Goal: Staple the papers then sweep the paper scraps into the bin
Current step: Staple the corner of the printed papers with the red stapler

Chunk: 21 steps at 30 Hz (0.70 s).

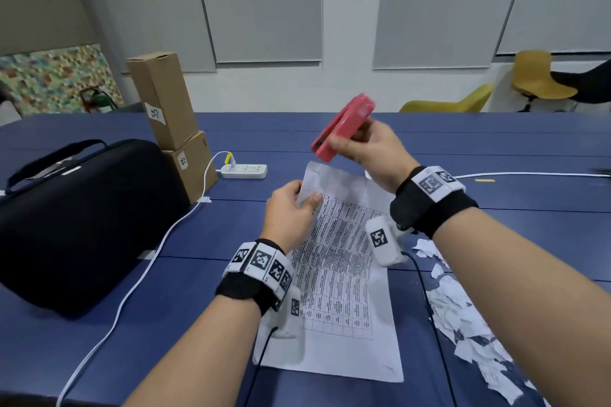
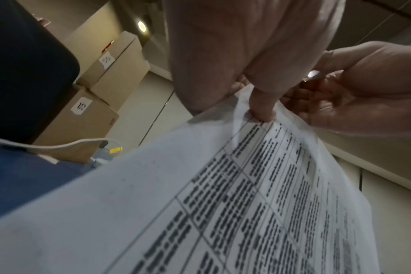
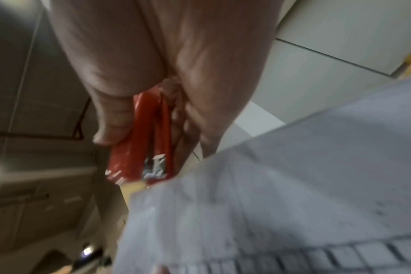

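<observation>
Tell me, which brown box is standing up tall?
The upper box, stacked on the other one. It stands on end, leaning a little, with a "55" label on its side. The lower box sits low on the table beneath it.

Printed white papers (image 1: 334, 277) with a ruled table of text, lying lengthwise near the front edge of the blue surface (image 1: 99, 340), far left corner lifted and curled. Pink-red stapler (image 1: 344, 127) held tilted in the air just above that raised corner, metal mouth toward it. Torn white paper scraps (image 1: 469, 317) heaped toward the front right corner, just beside the papers.
</observation>
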{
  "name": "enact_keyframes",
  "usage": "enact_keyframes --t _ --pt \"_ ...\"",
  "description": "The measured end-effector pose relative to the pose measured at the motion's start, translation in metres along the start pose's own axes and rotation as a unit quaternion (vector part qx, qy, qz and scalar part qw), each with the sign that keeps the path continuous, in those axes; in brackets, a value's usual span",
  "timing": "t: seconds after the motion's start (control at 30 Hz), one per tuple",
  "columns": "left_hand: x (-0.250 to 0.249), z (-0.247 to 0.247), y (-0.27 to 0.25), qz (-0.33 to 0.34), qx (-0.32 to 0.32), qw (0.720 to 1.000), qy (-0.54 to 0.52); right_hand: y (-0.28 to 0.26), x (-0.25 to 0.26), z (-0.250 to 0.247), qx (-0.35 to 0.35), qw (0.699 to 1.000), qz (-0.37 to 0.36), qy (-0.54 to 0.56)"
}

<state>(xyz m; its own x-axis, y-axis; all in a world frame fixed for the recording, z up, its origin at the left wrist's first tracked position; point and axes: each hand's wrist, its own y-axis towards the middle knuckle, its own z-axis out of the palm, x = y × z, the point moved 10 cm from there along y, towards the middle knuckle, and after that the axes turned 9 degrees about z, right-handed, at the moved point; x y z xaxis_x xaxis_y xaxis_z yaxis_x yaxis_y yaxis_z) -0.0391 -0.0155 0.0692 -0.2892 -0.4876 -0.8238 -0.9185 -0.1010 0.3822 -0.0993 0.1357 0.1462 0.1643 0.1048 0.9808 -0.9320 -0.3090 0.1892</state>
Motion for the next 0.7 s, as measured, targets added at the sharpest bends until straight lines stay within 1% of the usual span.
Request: enact_keyframes --t 0.03,0.07,0.1,0.13,0.17,0.2,0.27,0.3,0.33,0.37,0.4,0.5,0.53,0.57,0.6,0.63,0.67,0.7 --pt "-0.003 -0.005 0.001 0.004 0.0 1.0 -0.002 0.0 0.008 -0.016 -0.045 0.999 -0.008 0.018" --pt "-0.005 -0.012 0.002 0.008 -0.001 1.0 -0.008 -0.001 0.012 -0.035 -0.095 0.995 -0.007 0.002" --pt "-0.009 -0.02 0.003 0.011 -0.005 1.0 -0.017 -0.002 0.01 -0.055 -0.148 0.987 0.01 -0.059" --pt "-0.012 -0.029 0.004 0.015 -0.009 0.999 -0.028 -0.005 0.004 -0.075 -0.193 0.969 0.042 -0.151" --pt "-0.017 -0.038 0.005 0.02 -0.011 0.999 -0.038 -0.007 -0.014 -0.095 -0.217 0.938 0.095 -0.253" --pt "-0.021 -0.047 0.006 0.028 -0.011 0.999 -0.042 -0.012 -0.038 -0.109 -0.213 0.904 0.163 -0.332" --pt "-0.033 -0.059 0.009 0.053 -0.005 0.998 -0.031 -0.026 -0.098 -0.119 -0.139 0.846 0.283 -0.431" --pt "-0.038 -0.063 0.01 0.064 -0.001 0.998 -0.025 -0.032 -0.124 -0.121 -0.101 0.815 0.323 -0.471" --pt "-0.041 -0.065 0.011 0.068 0.0 0.997 -0.025 -0.039 -0.145 -0.124 -0.083 0.779 0.352 -0.512" --pt "-0.043 -0.067 0.012 0.07 -0.001 0.997 -0.024 -0.044 -0.156 -0.128 -0.086 0.749 0.366 -0.545" --pt "-0.043 -0.068 0.012 0.07 -0.003 0.997 -0.025 -0.045 -0.165 -0.131 -0.095 0.733 0.365 -0.566" --pt "-0.046 -0.071 0.011 0.068 -0.013 0.996 -0.048 -0.046 -0.18 -0.131 -0.111 0.727 0.363 -0.573" --pt "-0.044 -0.072 0.011 0.064 -0.019 0.996 -0.056 -0.046 -0.182 -0.133 -0.111 0.714 0.365 -0.587" --pt "-0.043 -0.074 0.011 0.058 -0.024 0.996 -0.066 -0.047 -0.179 -0.133 -0.108 0.694 0.364 -0.612" --pt "-0.042 -0.076 0.012 0.052 -0.032 0.995 -0.074 -0.048 -0.169 -0.135 -0.123 0.681 0.349 -0.632" --pt "-0.038 -0.078 0.013 0.043 -0.041 0.995 -0.076 -0.05 -0.153 -0.13 -0.151 0.705 0.322 -0.613" --pt "-0.034 -0.08 0.017 0.035 -0.051 0.995 -0.077 -0.051 -0.14 -0.124 -0.164 0.766 0.288 -0.551" --pt "-0.028 -0.081 0.02 0.023 -0.061 0.995 -0.08 -0.055 -0.127 -0.11 -0.153 0.861 0.247 -0.418"
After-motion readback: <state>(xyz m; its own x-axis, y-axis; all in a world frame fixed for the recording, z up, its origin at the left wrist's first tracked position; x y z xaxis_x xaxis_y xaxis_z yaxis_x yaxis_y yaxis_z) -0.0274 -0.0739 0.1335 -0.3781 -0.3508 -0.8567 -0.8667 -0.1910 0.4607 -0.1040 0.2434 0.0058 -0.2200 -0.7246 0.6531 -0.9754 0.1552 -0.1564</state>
